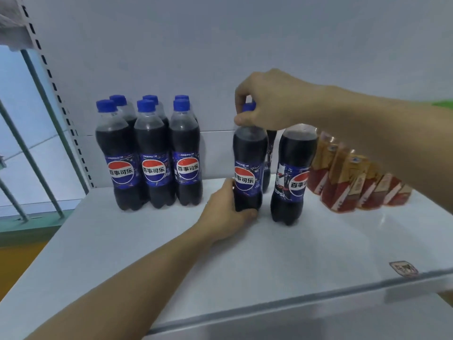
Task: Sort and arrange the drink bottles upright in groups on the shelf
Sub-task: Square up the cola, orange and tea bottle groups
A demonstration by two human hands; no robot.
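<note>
Fingers [241, 120] of the right hand [272, 99] are pinching the blue cap of a cola bottle [248, 165], while the left hand [226, 217] is curling around its dark, lobed base; the bottle is standing upright on the glossy white shelf [282, 253]. Its clear plastic is showing near-black drink, and a blue label is bearing a round red, white and blue Pepsi emblem with Chinese characters. Six matching bottles [152, 153] are standing in a tight block well to the left, three in front and three behind. Just beside the held one, a seventh bottle [293, 173] is showing "PEPSI", and another is partly hiding behind. Red and gold bottles [353, 182], too blurred to count, are leaning at the right.
</note>
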